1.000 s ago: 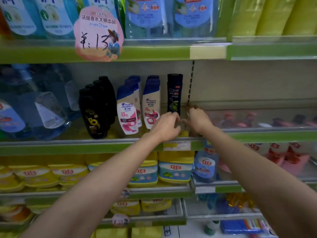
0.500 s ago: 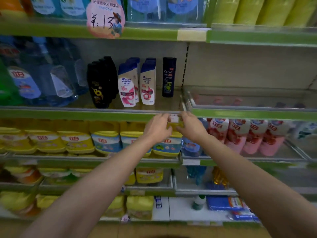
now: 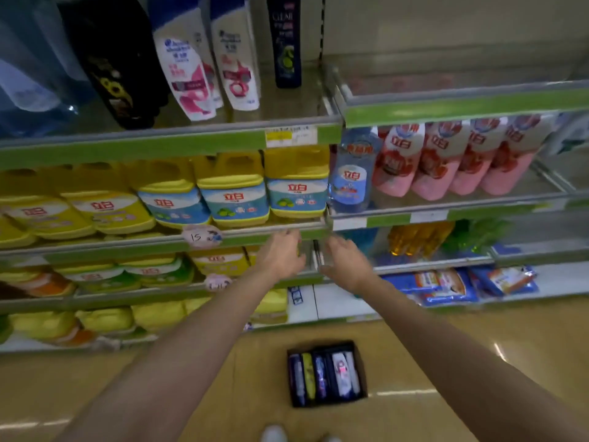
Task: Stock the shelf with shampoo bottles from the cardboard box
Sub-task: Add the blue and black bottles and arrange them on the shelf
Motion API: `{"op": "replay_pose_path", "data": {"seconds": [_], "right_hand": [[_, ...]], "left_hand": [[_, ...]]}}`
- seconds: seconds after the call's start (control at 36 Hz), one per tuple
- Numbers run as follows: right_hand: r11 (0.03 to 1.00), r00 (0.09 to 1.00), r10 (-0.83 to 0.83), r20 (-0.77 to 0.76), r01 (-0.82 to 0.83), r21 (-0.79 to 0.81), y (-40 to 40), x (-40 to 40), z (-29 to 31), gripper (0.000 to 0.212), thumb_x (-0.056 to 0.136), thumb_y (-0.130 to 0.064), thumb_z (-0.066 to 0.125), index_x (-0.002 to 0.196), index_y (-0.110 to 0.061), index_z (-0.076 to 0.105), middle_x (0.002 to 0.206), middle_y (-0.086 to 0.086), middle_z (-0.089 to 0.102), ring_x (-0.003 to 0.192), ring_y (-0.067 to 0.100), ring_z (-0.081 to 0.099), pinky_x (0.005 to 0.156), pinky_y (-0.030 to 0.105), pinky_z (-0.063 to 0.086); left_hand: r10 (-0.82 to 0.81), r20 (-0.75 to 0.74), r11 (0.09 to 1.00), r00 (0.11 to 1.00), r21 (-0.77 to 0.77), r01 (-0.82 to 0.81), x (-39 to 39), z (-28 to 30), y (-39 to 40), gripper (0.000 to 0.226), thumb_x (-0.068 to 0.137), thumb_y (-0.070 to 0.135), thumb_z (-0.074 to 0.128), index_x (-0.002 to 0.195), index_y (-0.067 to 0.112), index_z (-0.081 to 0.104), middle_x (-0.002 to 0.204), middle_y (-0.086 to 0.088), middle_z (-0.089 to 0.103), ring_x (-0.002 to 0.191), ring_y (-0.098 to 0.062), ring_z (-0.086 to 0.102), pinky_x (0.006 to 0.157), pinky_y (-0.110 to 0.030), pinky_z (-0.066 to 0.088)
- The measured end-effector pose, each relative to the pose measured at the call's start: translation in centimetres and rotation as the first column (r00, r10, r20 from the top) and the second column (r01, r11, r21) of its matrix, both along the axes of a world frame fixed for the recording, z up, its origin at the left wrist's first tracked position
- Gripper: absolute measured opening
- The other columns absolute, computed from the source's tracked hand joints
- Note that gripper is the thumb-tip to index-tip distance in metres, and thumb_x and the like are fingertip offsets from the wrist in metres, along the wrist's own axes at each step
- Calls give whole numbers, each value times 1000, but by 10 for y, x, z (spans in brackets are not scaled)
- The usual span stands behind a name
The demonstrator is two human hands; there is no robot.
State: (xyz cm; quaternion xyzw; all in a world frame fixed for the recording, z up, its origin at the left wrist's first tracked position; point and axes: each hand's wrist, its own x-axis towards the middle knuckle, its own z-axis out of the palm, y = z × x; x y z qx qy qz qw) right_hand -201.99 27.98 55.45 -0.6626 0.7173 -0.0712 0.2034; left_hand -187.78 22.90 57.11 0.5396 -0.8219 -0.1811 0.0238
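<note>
Head view: both hands have dropped away from the green-edged metal shelf [image 3: 197,140], where a second ago they worked beside the dark Clear shampoo bottle [image 3: 284,43] now standing at the right end of the row. The left hand [image 3: 280,255] and right hand [image 3: 345,263] hang side by side in front of the lower shelves, fingers [image 3: 291,239] loosely spread and holding nothing. The gaze has tipped downward, bringing the open cardboard box [image 3: 326,374] on the tan floor [image 3: 446,362] into sight, several shampoo bottles [image 3: 342,373] lying inside. That bottle looks placed; the next pick from the box is likely coming.
</note>
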Motion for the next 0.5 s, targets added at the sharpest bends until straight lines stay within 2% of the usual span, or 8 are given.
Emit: {"op": "replay_pose_path", "data": {"seconds": [0.17,0.28,0.39,0.5], "right_hand": [[986,995,-56,89,41,164,34,10,-76,57,90,-29,60,137,-7,38,135,14,45,125,29,42,100,36,39],[965,986,-96,136,59,257,54,13,-122,51,89,-25,60,133,-7,40,130,13,47,122,30,43,98,37,40],[928,972,-176,155,112,355,76,17,-168,53,90,-26,61,134,-5,40,135,16,45,127,31,40,99,34,36],[890,958,-238,160,149,431,102,26,-219,50,86,-26,63,129,-7,45,130,14,49,124,28,43,101,32,30]], "left_hand": [[19,38,992,999,126,-24,14,-76,32,33,88,24,55,119,11,52,120,-10,55,108,-29,54,85,-36,47],[40,69,967,997,250,-56,21,-125,50,35,89,22,55,122,11,52,120,-10,53,111,-28,54,86,-36,46],[34,91,937,995,343,-64,25,-174,67,34,89,23,55,121,11,52,119,-9,55,111,-28,54,87,-35,46],[61,119,899,991,426,-106,25,-222,87,34,88,22,55,120,9,52,120,-11,57,109,-28,56,84,-37,49]]}}
